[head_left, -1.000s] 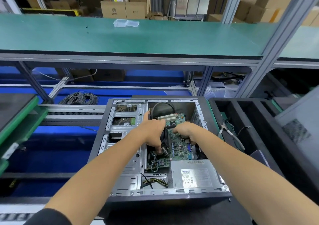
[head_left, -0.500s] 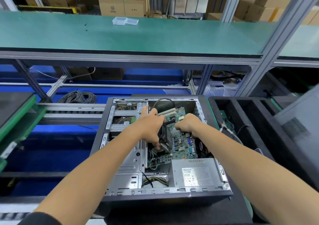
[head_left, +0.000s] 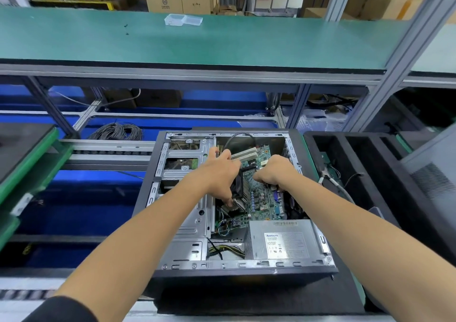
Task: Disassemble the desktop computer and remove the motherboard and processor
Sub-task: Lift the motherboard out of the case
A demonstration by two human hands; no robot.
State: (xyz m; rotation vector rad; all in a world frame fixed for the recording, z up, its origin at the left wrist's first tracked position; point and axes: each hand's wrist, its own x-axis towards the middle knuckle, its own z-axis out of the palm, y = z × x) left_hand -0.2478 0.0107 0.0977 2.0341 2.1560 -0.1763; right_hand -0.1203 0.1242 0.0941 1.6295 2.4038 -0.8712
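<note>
Motherboard (head_left: 261, 198) now tilted higher in the case (head_left: 246, 271), left hand (head_left: 219, 173) and right hand (head_left: 276, 171) gripping it

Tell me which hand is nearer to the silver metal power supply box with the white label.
Right, slightly. The right hand grips the green motherboard directly beyond the silver metal power supply box; the left hand is over the heatsink, beyond and further left.

The computer case (head_left: 183, 219) was bare sheet metal inside, dull grey and stamped, with a matt black outer shell. The motherboard (head_left: 262, 199) looked like glossy green laminate. The power supply (head_left: 281, 240) was brushed grey metal bearing a white paper label. The upper shelf (head_left: 197, 43) wore a smooth matt green mat, and cardboard boxes (head_left: 177, 1) stood behind it.
</note>
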